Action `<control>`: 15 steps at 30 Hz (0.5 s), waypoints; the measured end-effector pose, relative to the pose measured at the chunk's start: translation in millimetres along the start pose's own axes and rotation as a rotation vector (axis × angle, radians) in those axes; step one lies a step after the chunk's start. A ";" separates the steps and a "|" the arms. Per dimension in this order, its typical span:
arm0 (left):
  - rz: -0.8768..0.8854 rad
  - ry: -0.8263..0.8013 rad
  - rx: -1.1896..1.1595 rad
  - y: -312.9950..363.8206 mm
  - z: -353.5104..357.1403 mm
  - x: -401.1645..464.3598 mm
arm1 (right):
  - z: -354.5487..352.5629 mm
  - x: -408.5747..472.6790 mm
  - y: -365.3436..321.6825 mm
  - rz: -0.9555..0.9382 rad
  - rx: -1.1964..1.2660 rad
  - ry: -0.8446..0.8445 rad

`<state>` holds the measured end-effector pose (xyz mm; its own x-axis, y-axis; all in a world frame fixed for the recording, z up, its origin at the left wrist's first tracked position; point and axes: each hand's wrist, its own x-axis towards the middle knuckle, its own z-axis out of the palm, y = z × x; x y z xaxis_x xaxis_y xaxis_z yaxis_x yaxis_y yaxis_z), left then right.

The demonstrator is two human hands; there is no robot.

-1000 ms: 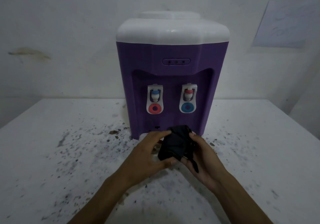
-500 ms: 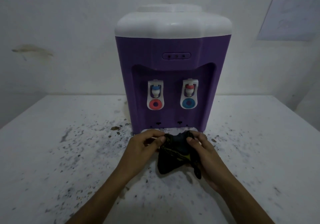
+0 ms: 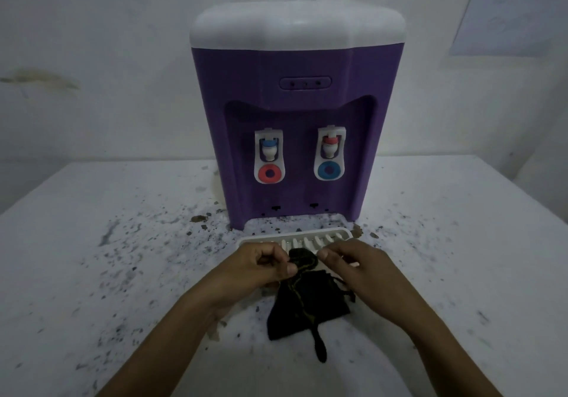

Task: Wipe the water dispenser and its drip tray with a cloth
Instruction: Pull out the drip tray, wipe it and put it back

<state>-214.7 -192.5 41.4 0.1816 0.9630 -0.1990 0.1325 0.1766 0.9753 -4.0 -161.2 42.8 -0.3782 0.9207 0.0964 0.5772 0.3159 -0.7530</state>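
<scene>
A purple water dispenser (image 3: 295,138) with a white top stands at the back of the white table (image 3: 92,258), with two white taps in its front recess. Its white slotted drip tray (image 3: 307,238) lies on the table just in front of the dispenser, apart from it. A black cloth (image 3: 304,307) hangs over the tray's near edge and onto the table. My left hand (image 3: 258,270) pinches the cloth's upper left part. My right hand (image 3: 359,270) pinches its upper right part, over the tray.
Dark specks and crumbs of dirt are scattered over the table around the dispenser's base and to its left. A plain wall stands right behind the dispenser. A pale sheet (image 3: 516,12) hangs on the wall at the upper right.
The drip tray has come out from under the dispenser toward me and is now in sight. Both hands have moved nearer with the cloth, which has unfolded and hangs lower.
</scene>
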 end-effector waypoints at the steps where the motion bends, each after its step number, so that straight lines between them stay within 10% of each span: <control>1: -0.017 -0.019 -0.040 -0.3 1.4 0.5 | 1.3 -0.3 -2.2 0.010 0.062 0.002; 9: -0.030 -0.191 -0.247 5.4 4.1 -2.5 | -1.0 -1.8 -3.8 0.031 0.460 -0.096; 15: 0.093 -0.119 0.030 13.7 7.7 -2.5 | -15.9 -5.4 -10.5 -0.020 0.375 -0.067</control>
<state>-205.8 -194.0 54.5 0.3088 0.9435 -0.1201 0.1390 0.0802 0.9870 3.5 -165.9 60.5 -0.4404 0.8942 0.0805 0.2684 0.2167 -0.9386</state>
